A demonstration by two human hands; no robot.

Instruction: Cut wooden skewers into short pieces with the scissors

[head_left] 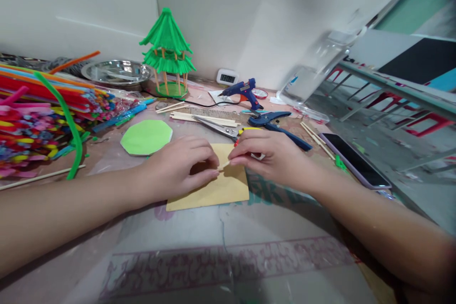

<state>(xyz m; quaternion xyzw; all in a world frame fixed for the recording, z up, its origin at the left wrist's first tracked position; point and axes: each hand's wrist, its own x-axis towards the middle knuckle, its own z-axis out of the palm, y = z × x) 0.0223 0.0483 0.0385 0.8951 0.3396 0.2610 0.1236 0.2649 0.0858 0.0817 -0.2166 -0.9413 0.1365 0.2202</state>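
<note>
Over the tan card (213, 190) (edges exposed), both hands (228, 164) pinch a small stick (224, 165).

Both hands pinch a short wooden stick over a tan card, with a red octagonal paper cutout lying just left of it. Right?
Not quite: the octagonal paper cutout is light green, not red. The head view shows the left hand and right hand pinching the short wooden stick over the tan card, with the cutout lying just left of the card.
</note>
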